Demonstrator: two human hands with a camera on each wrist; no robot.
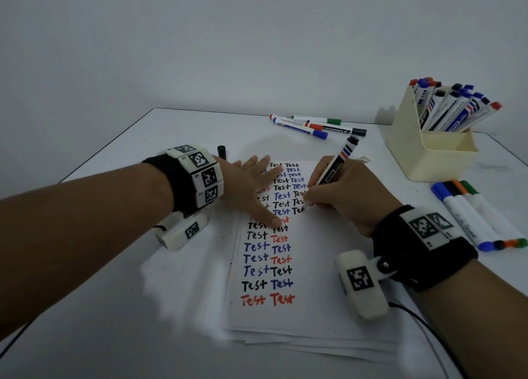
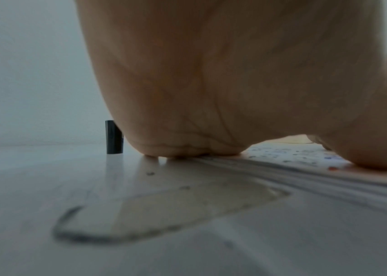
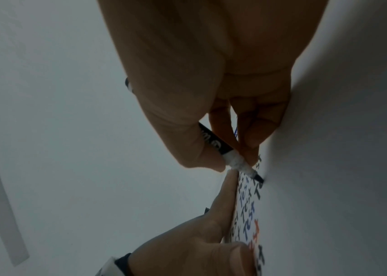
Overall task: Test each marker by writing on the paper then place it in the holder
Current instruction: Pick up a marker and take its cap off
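My right hand point(image 1: 328, 195) grips an uncapped black marker point(image 1: 337, 164) like a pen, its tip point(image 3: 259, 179) touching the paper point(image 1: 314, 264) beside rows of "Test" written in black, blue and red. My left hand point(image 1: 251, 190) lies flat with spread fingers on the upper left of the sheet, palm point(image 2: 211, 93) pressing the paper point(image 2: 294, 156). A black cap point(image 1: 222, 152) stands upright behind the left wrist, also seen as the cap point(image 2: 114, 137) in the left wrist view. The cream holder point(image 1: 428, 150) at the right back carries several markers.
Several markers point(image 1: 317, 125) lie loose at the back of the white table point(image 1: 143, 307). Another row of markers point(image 1: 480, 215) lies at the right, in front of the holder. The sheet tops a loose stack of papers. A black cable point(image 1: 423, 324) runs off my right wrist.
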